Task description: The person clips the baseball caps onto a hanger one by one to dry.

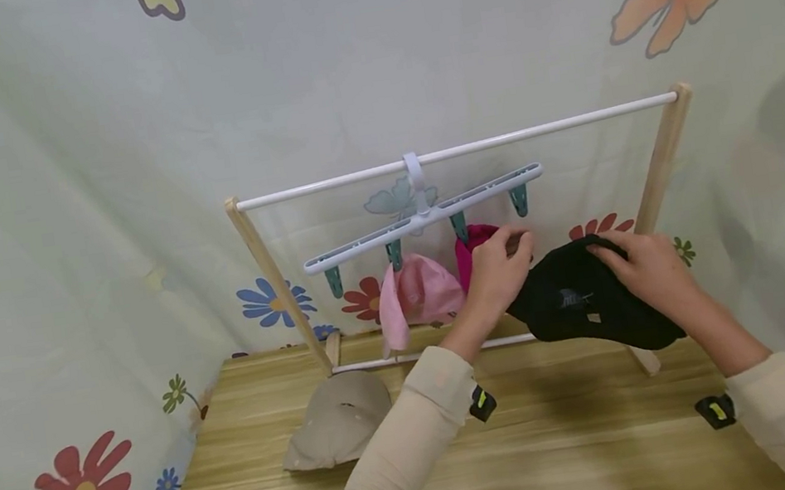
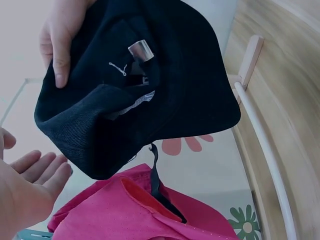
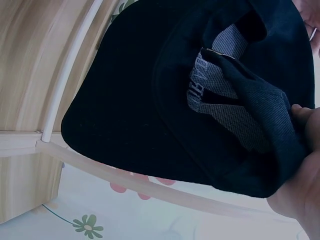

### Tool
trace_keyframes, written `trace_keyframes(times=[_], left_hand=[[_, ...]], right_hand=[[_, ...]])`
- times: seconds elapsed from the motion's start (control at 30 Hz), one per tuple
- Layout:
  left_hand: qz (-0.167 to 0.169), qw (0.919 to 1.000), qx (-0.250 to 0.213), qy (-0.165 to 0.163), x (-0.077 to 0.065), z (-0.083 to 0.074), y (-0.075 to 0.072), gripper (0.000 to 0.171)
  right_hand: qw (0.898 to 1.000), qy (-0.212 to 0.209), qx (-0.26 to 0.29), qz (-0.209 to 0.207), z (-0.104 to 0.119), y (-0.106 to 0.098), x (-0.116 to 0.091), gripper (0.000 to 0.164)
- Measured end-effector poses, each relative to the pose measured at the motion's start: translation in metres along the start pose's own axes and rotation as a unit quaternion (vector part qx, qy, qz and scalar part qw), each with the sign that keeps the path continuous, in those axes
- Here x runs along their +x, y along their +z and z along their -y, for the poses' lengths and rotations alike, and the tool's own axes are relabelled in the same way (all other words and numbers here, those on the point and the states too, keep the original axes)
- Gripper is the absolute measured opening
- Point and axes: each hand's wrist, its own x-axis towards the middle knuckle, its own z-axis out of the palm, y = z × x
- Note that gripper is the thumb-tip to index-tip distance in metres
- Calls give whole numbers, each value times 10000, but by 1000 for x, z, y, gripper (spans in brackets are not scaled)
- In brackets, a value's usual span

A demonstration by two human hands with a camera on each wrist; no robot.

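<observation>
A black cap [image 1: 581, 298] hangs in the air at the right of the rack, its brim pointing down. My right hand [image 1: 647, 263] pinches its edge, thumb on one side and fingers on the other. My left hand [image 1: 497, 268] is beside the cap's left end, its fingers loosely bent; in the left wrist view the left hand [image 2: 30, 185] appears apart from the black cap. Behind it a magenta cap [image 2: 110, 210] hangs from a green clip [image 1: 460, 227]. A light pink cap [image 1: 418, 296] hangs from another clip [image 1: 395, 255] to its left.
A white clip hanger [image 1: 362, 245] hooks over the rail [image 1: 542, 130] of a wooden-legged rack. Its outer clips, left [image 1: 333, 282] and right [image 1: 519, 200], hold nothing. A beige cap [image 1: 348, 410] lies on the wooden table [image 1: 245, 483]. Patterned curtain surrounds the table.
</observation>
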Motion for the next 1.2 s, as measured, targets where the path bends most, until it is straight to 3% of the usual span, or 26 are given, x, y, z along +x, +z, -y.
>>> trace_keyframes(times=[0.23,0.43,0.7,1.0,1.2], left_hand=[[-133,9981,-382,-470,9,1,5,35],[-179,9943,-664,-816,25,2,10,45],[-182,9775,-1260,-1683,49,-2,20,53],[-501,9636,-2006,-1697,60,-8,20,42],[-422,9641,-2230,-1378,59,-9,21,37]], right_hand=[[10000,-34,12,-28,-1,-1,-1,21],[10000,5,-29,36,1,-3,0,22],[9999,143,-10,85,3,-4,-1,21],[9999,97,62,106,0,0,-3,19],[10000,51,65,29,-2,2,-3,19]])
